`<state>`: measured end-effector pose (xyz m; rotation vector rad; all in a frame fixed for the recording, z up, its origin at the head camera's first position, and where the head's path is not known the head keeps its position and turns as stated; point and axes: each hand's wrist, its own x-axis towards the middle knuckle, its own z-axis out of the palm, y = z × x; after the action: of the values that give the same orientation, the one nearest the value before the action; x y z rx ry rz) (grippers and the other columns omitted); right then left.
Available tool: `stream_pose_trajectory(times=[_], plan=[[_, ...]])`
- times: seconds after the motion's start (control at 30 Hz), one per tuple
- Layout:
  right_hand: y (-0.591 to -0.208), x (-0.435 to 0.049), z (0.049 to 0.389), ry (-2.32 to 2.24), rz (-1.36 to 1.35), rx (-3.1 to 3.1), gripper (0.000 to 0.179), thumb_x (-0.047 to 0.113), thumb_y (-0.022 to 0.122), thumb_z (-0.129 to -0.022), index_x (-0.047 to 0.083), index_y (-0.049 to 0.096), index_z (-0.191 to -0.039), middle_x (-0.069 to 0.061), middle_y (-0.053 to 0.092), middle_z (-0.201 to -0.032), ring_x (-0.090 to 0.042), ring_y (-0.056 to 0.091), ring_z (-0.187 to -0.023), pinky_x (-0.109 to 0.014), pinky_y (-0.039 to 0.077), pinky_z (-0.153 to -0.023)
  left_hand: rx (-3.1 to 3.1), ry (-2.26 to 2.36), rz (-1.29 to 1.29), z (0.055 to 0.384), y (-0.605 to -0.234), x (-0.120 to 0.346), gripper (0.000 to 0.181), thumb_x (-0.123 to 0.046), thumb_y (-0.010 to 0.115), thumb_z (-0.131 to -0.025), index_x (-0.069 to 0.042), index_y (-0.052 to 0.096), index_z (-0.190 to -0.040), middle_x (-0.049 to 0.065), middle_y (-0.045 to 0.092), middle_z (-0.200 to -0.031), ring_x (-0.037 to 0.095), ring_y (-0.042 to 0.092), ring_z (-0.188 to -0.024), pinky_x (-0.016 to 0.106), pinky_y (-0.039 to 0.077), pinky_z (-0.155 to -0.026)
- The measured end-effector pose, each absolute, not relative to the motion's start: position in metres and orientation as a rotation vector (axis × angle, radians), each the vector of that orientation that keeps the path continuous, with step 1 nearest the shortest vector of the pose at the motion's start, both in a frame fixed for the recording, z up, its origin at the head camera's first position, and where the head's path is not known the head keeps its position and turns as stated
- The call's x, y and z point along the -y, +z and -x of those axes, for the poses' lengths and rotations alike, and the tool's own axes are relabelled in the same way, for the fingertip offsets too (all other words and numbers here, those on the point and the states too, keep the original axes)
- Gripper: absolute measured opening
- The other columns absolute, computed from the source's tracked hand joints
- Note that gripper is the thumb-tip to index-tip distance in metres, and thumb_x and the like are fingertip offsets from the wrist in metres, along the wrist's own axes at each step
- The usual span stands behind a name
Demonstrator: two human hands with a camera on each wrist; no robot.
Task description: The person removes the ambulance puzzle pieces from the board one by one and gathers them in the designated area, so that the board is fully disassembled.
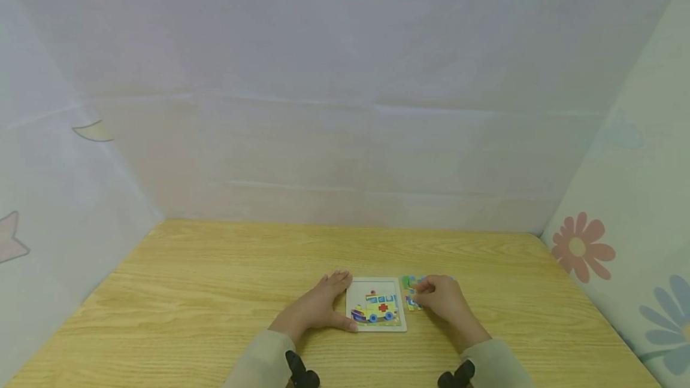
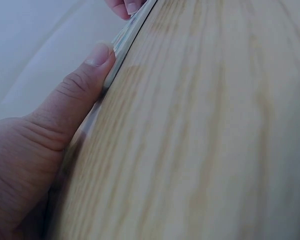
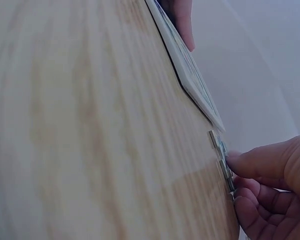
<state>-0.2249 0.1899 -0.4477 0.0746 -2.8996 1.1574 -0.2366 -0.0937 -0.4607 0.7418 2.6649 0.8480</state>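
Observation:
A square jigsaw puzzle in a white frame point(image 1: 376, 331) lies on the table, its lower part filled with a yellow ambulance picture point(image 1: 380, 307). My left hand point(image 1: 322, 305) rests at the frame's left side. Its thumb point(image 2: 82, 82) presses the near left corner and its straight fingers lie by the far one. Right of the frame are several loose puzzle pieces point(image 1: 406, 282), green, blue and yellow. My right hand point(image 1: 443, 299) is over them, with thumb and forefinger together pinching a piece. The right thumb tip point(image 3: 235, 161) shows right at the pieces; the hand hides part of them.
The wood-grain table point(image 1: 215, 280) reaches back to a pale cloth wall point(image 1: 345, 136). A cloth with printed flowers point(image 1: 577, 247) hangs along the right side. Another pale cloth point(image 1: 64, 208) bounds the left. A black strap mount point(image 1: 302, 371) sits at the left wrist.

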Motion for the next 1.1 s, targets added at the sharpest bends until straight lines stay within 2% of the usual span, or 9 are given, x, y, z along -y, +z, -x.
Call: stream_pose_trajectory(times=[0.17,0.37,0.53,0.8,1.1], plan=[[-0.446,-0.189,0.226,1.18,-0.02,2.892,0.006,0.01,0.071,-0.078,0.007,0.067,-0.082,0.0,0.064,-0.078,-0.014,0.057,-0.074,-0.031,0.05,-0.066,-2.667,0.849,-0.739,0.236,-0.459,0.094,0.108,-0.056,0.076,-0.064,-0.007,0.027,-0.146,0.01,0.019,-0.154,0.034,0.01,-0.141,0.053,0.014,-0.113],[-0.439,-0.186,0.23,1.285,0.073,2.837,0.008,0.014,0.066,-0.083,0.008,0.067,-0.089,-0.002,0.065,-0.085,-0.016,0.058,-0.079,-0.031,0.051,-0.068,-2.669,0.853,-0.74,0.237,-0.459,0.093,0.108,-0.056,0.076,-0.063,-0.007,0.026,-0.146,0.01,0.018,-0.154,0.035,0.01,-0.141,0.053,0.015,-0.113],[-0.428,-0.18,0.228,1.342,0.015,2.782,0.011,0.015,0.065,-0.085,0.008,0.069,-0.092,-0.001,0.066,-0.089,-0.016,0.058,-0.083,-0.032,0.051,-0.071,-2.672,0.849,-0.722,0.237,-0.46,0.093,0.109,-0.058,0.075,-0.062,-0.009,0.026,-0.147,0.007,0.018,-0.154,0.035,0.01,-0.141,0.054,0.016,-0.112],[-0.423,-0.169,0.225,1.507,-0.018,2.731,0.015,0.016,0.065,-0.086,0.006,0.069,-0.096,-0.003,0.066,-0.088,-0.014,0.059,-0.075,-0.028,0.052,-0.062,-2.674,0.849,-0.727,0.237,-0.461,0.093,0.109,-0.057,0.076,-0.063,-0.008,0.026,-0.147,0.009,0.019,-0.154,0.034,0.011,-0.142,0.053,0.015,-0.113],[-0.423,-0.16,0.226,1.624,-0.111,2.74,0.024,0.018,0.068,-0.084,0.003,0.067,-0.103,-0.002,0.065,-0.088,-0.014,0.058,-0.078,-0.03,0.053,-0.067,-2.677,0.844,-0.74,0.239,-0.463,0.094,0.109,-0.057,0.076,-0.063,-0.007,0.027,-0.146,0.01,0.019,-0.154,0.033,0.011,-0.142,0.052,0.014,-0.113]])
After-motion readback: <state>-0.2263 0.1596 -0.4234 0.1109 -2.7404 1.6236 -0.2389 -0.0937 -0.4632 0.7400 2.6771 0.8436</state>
